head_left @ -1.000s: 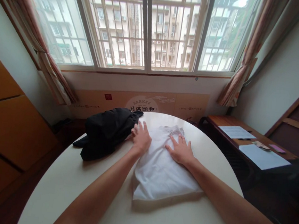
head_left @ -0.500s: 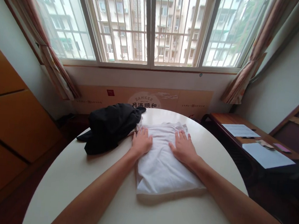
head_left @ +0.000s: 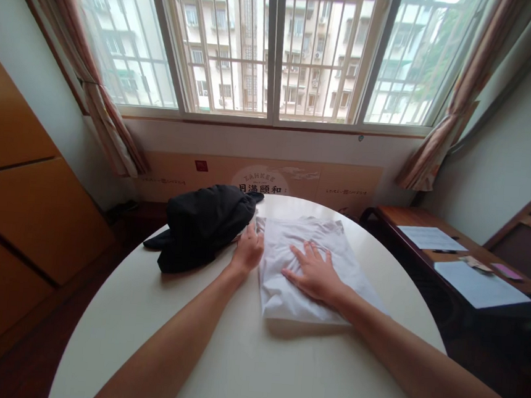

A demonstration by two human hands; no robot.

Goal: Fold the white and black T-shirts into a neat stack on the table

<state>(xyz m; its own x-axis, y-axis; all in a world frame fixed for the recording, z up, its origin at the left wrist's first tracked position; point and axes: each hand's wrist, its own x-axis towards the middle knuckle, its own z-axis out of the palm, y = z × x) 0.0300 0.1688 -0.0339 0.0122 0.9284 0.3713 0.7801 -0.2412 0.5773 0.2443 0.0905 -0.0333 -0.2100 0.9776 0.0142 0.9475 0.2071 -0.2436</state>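
A folded white shirt (head_left: 280, 296) lies on the round white table (head_left: 213, 368), its surface wrinkled around the middle. My right hand (head_left: 317, 275) rests flat on top of it, fingers spread. At the shirt's far left edge, my left hand (head_left: 248, 250) is closed, its curled fingers gripping the cloth there; the fingertips are partly hidden. Just left of that hand sits a bunched black garment (head_left: 205, 228), close to the fingers.
A low wooden bench (head_left: 387, 219) at the right bears sheets of paper (head_left: 483, 285), a pen and a pink item (head_left: 507, 271). A printed cardboard panel (head_left: 193, 174) stands beneath the barred window. Wooden cabinets (head_left: 9, 201) are at the left.
My left hand has gone from lying flat on the shirt to closing at its left edge. My right hand has shifted inward over the shirt, whose near edge sits farther from me.
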